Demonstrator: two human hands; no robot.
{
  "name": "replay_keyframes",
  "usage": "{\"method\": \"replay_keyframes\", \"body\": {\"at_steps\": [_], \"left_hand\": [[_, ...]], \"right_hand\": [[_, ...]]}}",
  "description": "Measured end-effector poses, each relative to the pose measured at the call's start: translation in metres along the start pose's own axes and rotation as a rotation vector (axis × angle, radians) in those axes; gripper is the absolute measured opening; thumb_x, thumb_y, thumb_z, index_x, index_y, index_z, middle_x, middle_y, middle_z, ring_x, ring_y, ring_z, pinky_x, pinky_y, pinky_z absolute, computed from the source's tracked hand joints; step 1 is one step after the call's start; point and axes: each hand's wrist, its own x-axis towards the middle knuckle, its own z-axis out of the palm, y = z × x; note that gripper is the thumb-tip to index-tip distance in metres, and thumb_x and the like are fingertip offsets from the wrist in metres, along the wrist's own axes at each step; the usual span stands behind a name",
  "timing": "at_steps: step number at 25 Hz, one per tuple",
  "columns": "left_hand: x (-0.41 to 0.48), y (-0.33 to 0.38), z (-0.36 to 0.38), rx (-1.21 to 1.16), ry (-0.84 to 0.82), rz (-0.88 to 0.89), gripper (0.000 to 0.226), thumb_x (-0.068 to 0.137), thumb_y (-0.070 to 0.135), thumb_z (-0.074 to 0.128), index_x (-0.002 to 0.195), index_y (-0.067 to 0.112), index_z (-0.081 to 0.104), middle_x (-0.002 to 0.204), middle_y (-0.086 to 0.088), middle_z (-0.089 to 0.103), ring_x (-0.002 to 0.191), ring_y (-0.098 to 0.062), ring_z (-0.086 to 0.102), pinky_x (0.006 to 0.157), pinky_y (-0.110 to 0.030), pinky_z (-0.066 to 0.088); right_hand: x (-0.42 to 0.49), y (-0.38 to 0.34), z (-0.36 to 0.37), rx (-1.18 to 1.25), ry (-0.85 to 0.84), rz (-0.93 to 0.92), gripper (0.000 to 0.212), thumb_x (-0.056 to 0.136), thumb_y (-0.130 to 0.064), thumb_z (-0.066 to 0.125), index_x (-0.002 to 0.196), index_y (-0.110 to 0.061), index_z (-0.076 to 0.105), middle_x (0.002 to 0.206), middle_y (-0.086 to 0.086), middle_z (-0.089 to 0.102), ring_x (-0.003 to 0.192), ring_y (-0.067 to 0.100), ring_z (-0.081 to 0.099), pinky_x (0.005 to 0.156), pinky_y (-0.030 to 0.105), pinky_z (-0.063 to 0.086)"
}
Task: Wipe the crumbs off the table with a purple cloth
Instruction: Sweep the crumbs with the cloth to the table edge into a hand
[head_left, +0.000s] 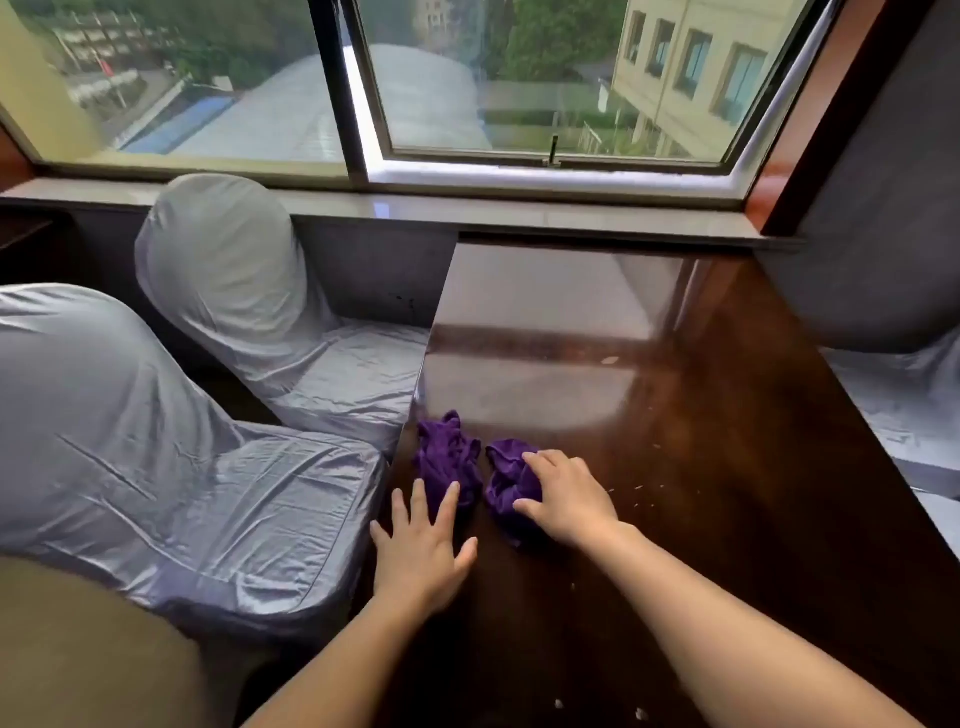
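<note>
Right hand (566, 499) fingers curled on bunched purple cloth (506, 480), left hand (421, 545) spread flat — fingertips on its left bunch; crumbs (636, 488) right, dark glossy desk (701, 519).

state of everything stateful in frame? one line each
purple cloth: crumpled, on table's left edge
right hand: gripping cloth's right bunch
left hand: flat, open, fingertips on cloth
crumbs: scattered, unwiped
table: glossy, still dirty
window: slid partly open
chairs: fabric-covered, empty

Left hand (422, 551) flat, palm down, fingers spread. Right hand (566, 499) palm down, fingers curled in a loose grasp. Both forearms bare, extended forward.
</note>
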Motion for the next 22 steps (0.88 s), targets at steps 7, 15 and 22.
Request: {"method": "replay_keyframes", "body": {"at_steps": [7, 15, 22], "left_hand": [[-0.003, -0.005, 0.04, 0.084, -0.147, -0.074, 0.085, 0.081, 0.077, 0.027, 0.151, 0.038, -0.002, 0.161, -0.019, -0.009, 0.146, -0.043, -0.012, 0.109, -0.07, 0.007], [-0.001, -0.005, 0.046, 0.084, -0.135, -0.077, 0.088, 0.079, 0.081, 0.029, 0.15, 0.038, 0.001, 0.161, -0.02, -0.009, 0.145, -0.044, -0.013, 0.109, -0.073, 0.007], [-0.002, -0.005, 0.053, 0.051, -0.097, -0.085, 0.088, 0.076, 0.085, 0.024, 0.15, 0.042, 0.004, 0.162, -0.017, -0.006, 0.147, -0.041, -0.011, 0.109, -0.07, 0.007]], "right_hand": [[0.033, 0.004, 0.027, -0.056, -0.202, 0.044, 0.104, 0.073, -0.057, 0.075, 0.15, -0.048, 0.005, 0.165, -0.006, 0.0, 0.144, 0.034, 0.018, 0.109, 0.051, 0.04], [0.037, -0.002, 0.045, -0.014, -0.096, 0.051, 0.049, 0.074, -0.03, 0.075, 0.118, -0.032, 0.054, 0.125, 0.01, 0.042, 0.112, 0.036, 0.051, 0.088, 0.04, 0.051], [-0.057, 0.056, -0.023, 0.476, 0.225, 0.196, 0.044, 0.06, -0.031, 0.073, 0.102, -0.038, 0.064, 0.101, -0.001, 0.065, 0.089, 0.021, 0.063, 0.079, 0.029, 0.05]]}}
